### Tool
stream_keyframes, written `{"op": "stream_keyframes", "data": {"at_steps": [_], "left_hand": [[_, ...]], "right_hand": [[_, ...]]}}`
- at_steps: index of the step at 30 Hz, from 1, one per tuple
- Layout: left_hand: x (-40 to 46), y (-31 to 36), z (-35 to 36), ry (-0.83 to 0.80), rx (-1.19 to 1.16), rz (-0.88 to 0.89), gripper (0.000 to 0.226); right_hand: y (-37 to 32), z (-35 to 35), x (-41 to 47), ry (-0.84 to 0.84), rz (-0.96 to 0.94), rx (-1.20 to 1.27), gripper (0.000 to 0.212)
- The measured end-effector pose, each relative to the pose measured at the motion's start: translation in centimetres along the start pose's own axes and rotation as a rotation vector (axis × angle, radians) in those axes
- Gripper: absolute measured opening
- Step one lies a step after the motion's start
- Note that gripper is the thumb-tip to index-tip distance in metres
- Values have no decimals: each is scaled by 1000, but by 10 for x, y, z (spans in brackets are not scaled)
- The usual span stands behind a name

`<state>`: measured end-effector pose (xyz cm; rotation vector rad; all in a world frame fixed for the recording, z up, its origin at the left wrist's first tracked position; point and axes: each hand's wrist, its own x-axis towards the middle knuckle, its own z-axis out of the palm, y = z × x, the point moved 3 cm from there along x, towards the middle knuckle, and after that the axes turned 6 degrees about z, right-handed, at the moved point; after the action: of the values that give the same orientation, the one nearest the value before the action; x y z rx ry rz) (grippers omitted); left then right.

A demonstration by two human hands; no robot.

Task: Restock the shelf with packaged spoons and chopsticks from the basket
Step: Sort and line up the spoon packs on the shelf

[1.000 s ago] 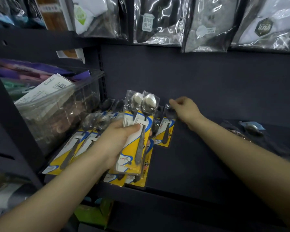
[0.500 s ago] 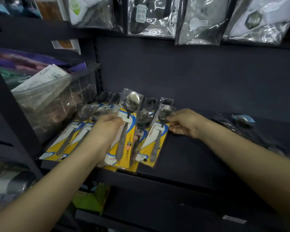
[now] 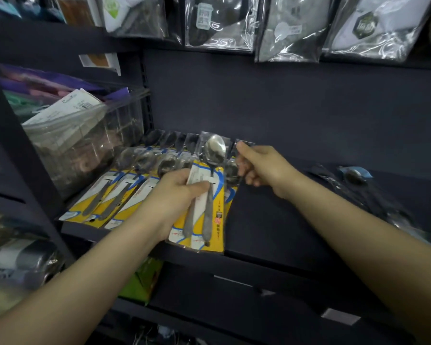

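My left hand [image 3: 177, 195] grips a small stack of yellow-carded spoon packs [image 3: 209, 207] just above the dark shelf [image 3: 271, 220], thumb across the top card. To its right, my right hand [image 3: 261, 165] pinches the clear top edge of another spoon pack [image 3: 232, 170] that lies mostly behind the stack. Several more spoon packs [image 3: 120, 192] lie side by side on the shelf's left part, handles toward me. The basket is out of view.
A clear plastic bin [image 3: 85, 145] with packets stands at the shelf's left end. Bagged goods [image 3: 284, 28] hang above. Dark wrapped items [image 3: 353, 175] lie at the shelf's right. A lower shelf edge [image 3: 234, 282] runs below, with a green box [image 3: 139, 282] under it.
My right hand has moved up and back, now pinching the top of a pack beside the stack. My left hand keeps holding the stack, shifted slightly right.
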<state>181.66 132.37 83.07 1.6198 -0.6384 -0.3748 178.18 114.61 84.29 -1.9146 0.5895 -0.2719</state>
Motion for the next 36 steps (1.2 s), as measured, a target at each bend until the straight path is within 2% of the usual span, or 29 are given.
{"op": "stream_keyframes", "data": {"at_steps": [1,4,7,13,16,20,22,24,25,28,29,30,31,34,36], "left_hand": [[1,1,6,-24,20,9,14],[9,2,21,-9,-3,-7,19],[17,5,21,84,-58,-73,26],[22,6,4,164,-83,-137,13],[18,5,7,4,-169,-139,19],[17,3,7,-118,-169,-111,23],[18,0,8,-152,-132,-86,24],[18,-1,14,-182,-106,-54,23],[18,-1,18,-198,-108,-47,23],[17,2,33,-262,-147,-63,21],[16,2,37,-288,-118,-49,21],[15,2,39,-308,-27,-5,21],[13,0,40,-328,158,76,23],[8,-1,31,-264,1010,540,35],[0,-6,22,-252,1278,786,40]], "right_hand": [[1,2,-1,-43,16,94,30],[6,3,-1,-53,-3,58,16],[8,-8,4,5,-20,43,22],[36,-55,43,275,162,74,30],[48,-67,63,345,267,43,32],[50,-61,76,303,297,28,33],[48,-61,76,332,242,-135,33],[35,-60,67,373,99,-300,31],[28,-56,58,320,42,-255,30],[13,-37,29,4,6,97,24],[9,-33,21,-53,-20,94,17],[8,-31,15,-80,-48,50,9],[10,-31,12,-88,-70,-6,10],[21,-36,9,-44,-21,-143,18],[28,-41,9,-31,57,-185,16]]}}
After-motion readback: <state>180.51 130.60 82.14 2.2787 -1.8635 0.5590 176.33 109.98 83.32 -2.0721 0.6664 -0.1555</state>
